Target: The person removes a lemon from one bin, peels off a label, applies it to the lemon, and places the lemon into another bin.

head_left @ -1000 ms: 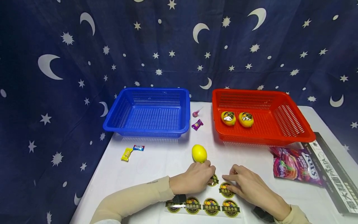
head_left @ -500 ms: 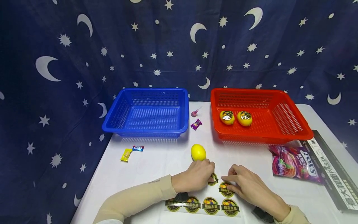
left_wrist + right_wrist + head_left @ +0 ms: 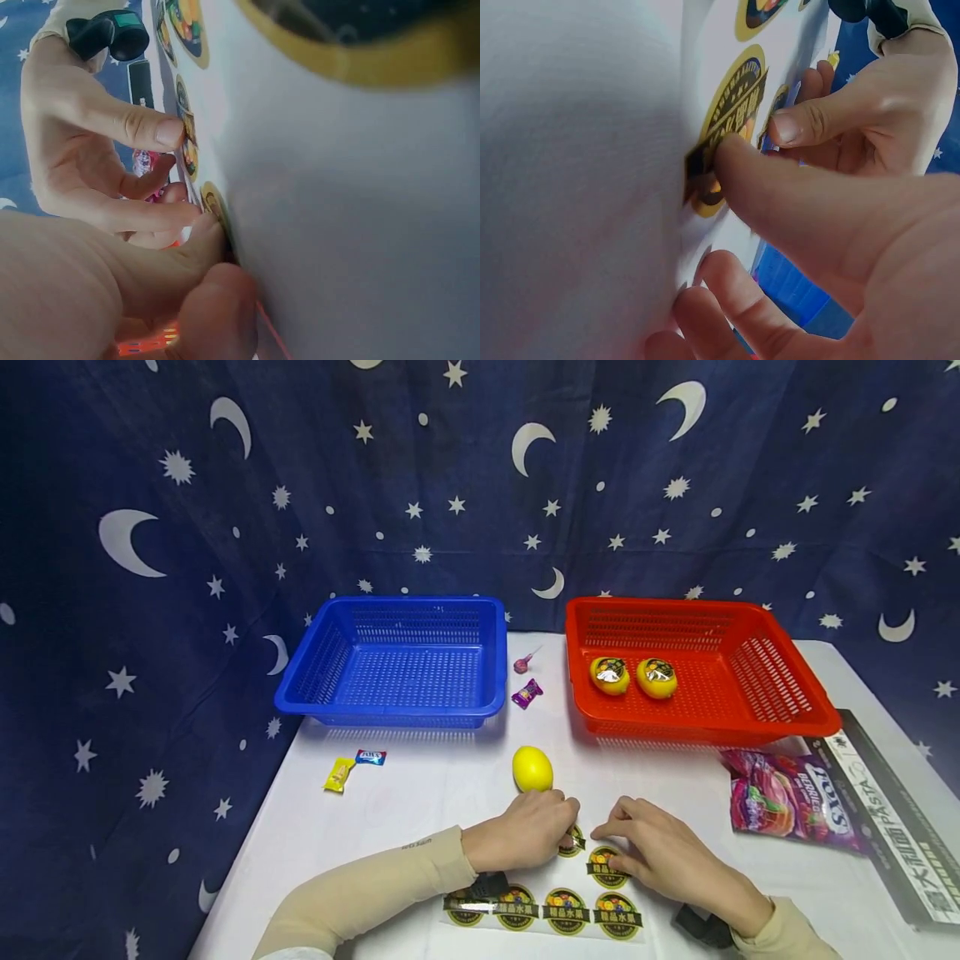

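Observation:
A clear sheet of round black-and-gold fruit stickers lies on the white tablecloth. My left hand bends over its far edge, pinching at a sticker whose left part is covered by the fingers. Beside it, my right hand rests on the sheet, the thumb touching another sticker and the index finger reaching toward the sheet's far edge. In the right wrist view that thumb presses the printed sticker. Just beyond the left knuckles sits a yellow lemon.
A blue basket stands back left. The red basket at back right holds two stickered lemons. Small wrapped candies and a lollipop lie about. At right are a purple candy bag and a long box.
Both hands stay at the sheet, with only slight shifts of the fingers. The right index finger is slightly nearer the left hand. The lemon and baskets keep their places.

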Demonstrator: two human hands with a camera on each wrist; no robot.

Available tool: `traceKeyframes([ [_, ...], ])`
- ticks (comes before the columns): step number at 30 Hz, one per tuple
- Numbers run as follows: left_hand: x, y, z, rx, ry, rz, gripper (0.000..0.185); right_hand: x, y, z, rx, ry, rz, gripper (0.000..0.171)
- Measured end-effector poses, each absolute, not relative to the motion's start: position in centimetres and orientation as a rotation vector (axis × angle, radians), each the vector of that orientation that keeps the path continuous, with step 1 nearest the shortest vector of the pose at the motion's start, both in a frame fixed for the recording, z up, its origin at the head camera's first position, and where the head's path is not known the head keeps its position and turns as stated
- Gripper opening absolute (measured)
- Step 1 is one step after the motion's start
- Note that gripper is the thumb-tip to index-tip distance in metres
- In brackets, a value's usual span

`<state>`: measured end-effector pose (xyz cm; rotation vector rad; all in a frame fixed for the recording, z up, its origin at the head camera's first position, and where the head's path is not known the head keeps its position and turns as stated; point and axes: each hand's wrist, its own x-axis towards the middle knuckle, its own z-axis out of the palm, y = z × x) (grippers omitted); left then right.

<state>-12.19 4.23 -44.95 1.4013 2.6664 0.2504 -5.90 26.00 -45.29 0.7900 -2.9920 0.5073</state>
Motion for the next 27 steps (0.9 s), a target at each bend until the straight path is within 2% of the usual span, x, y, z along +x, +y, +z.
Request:
traceKeyframes([
  [3, -12.2, 4.3, -44.9, 1.387, 2.628, 0.258, 0.012, -6.1, 26.1, -45.4, 0.814, -2.962, 0.534, 0.03],
  [10, -12.8, 4.6, -44.7, 1.375, 2.518, 0.293, 0.028, -6.4, 26.5, -45.6, 0.837, -2.929, 0.551, 0.028],
  [27, -13.1, 5.0, -44.5, 1.531, 2.58, 0.147, 0.031, -6.5, 26.7, -45.7, 0.862, -2.899, 0.564, 0.026],
])
